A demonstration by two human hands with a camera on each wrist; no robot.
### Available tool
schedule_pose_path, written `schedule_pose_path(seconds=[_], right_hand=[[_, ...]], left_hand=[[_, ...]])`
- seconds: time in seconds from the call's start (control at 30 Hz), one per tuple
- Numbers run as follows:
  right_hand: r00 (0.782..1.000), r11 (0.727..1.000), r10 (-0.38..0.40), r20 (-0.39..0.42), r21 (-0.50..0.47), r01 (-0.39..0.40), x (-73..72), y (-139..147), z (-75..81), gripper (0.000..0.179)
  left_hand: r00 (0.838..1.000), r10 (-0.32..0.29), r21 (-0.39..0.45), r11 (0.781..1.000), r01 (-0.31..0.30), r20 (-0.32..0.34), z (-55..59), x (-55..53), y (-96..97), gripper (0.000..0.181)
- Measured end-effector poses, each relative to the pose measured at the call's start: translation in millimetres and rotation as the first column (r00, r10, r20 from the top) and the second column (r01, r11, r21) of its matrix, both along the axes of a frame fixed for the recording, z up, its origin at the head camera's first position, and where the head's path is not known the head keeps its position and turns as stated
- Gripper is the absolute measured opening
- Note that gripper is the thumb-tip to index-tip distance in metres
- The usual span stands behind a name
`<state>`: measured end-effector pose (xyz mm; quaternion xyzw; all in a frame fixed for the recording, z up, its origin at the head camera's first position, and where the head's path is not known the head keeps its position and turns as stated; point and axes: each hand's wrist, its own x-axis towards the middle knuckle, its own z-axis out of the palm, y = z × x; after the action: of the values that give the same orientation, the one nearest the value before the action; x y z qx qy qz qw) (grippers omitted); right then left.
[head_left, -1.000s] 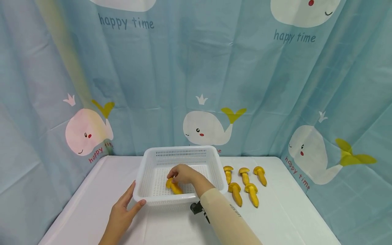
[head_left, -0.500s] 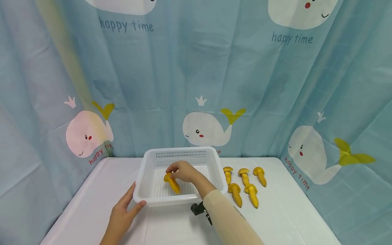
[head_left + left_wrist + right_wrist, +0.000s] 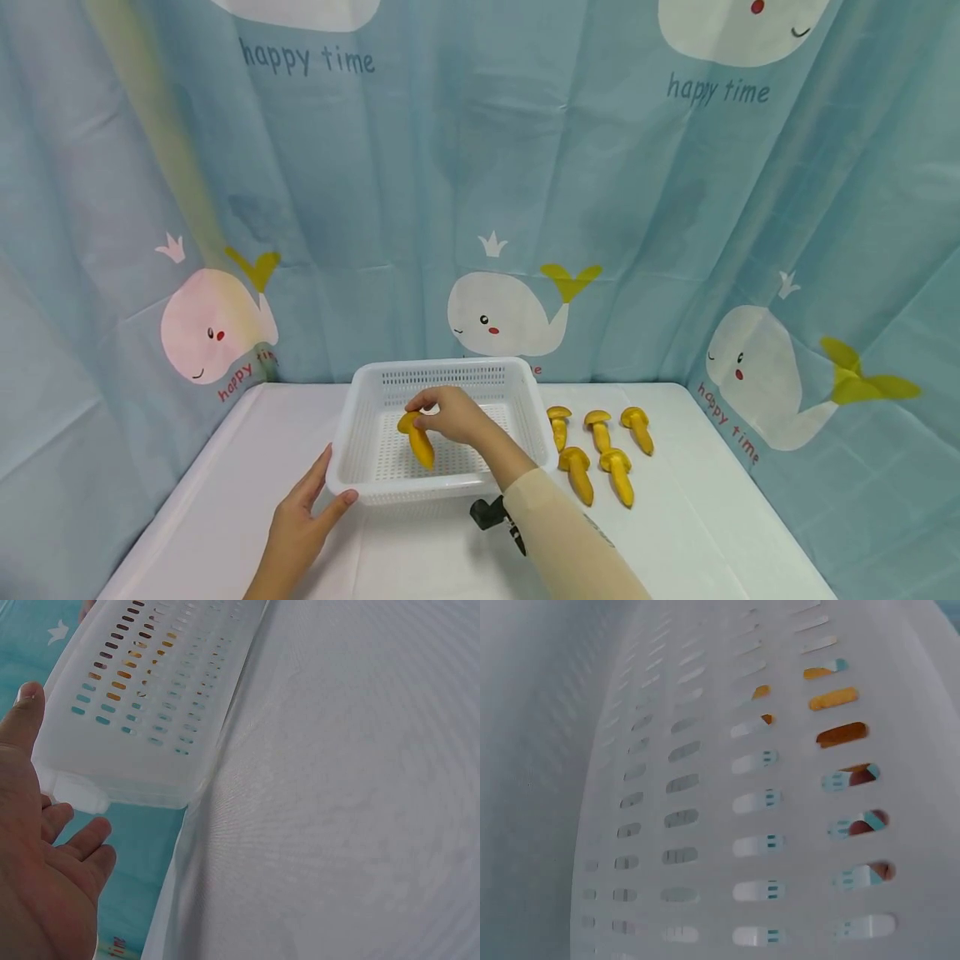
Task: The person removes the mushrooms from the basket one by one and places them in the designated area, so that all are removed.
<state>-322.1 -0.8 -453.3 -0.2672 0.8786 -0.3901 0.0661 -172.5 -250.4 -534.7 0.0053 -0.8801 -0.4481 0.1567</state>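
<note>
My right hand (image 3: 454,417) is inside the white plastic basket (image 3: 348,417), pinching a yellow mushroom (image 3: 422,446) near its cap. The stalk slants down toward the basket's front wall. Beside the front-left corner, my left hand (image 3: 300,512) spreads its thumb and fingers around the corner and rests against the rim. The left wrist view shows the same hand (image 3: 52,832) with loose fingers by the basket's slotted wall (image 3: 150,697). Only the slotted wall (image 3: 705,825) fills the right wrist view, with bits of yellow showing through the slots; the right hand is mostly hidden there.
Several yellow mushrooms (image 3: 619,477) lie in two rows on the white table (image 3: 697,517), right of the basket. A blue curtain (image 3: 480,167) with printed whales surrounds the table. A black device (image 3: 489,512) is strapped under the right forearm, by the basket's front.
The right hand has raised the mushroom slightly and shifted it left inside the basket. Its stalk now points more steeply downward. The left hand and basket have stayed in place.
</note>
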Motion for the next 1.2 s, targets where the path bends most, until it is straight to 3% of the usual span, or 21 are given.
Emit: schedule_pose_path(seconds=[0.4, 0.67, 1.2], right_hand=[[0.995, 0.997, -0.041, -0.087, -0.072, 0.034, 11.6, 12, 11.3, 0.016], [0.994, 0.992, -0.069, -0.085, -0.107, 0.060, 20.0, 25, 17.2, 0.017], [0.981, 0.988, -0.093, -0.172, -0.140, 0.069, 33.8, 57, 27.4, 0.021]], left_hand=[[0.999, 0.000, -0.007, 1.000, -0.001, -0.034, -0.4, -1.5, -0.3, 0.086], [1.000, 0.004, -0.005, 1.000, -0.004, -0.024, -2.8, -1.8, -0.8, 0.086], [1.000, 0.003, 0.017, 1.000, -0.003, -0.008, -0.5, 0.2, 0.6, 0.086]])
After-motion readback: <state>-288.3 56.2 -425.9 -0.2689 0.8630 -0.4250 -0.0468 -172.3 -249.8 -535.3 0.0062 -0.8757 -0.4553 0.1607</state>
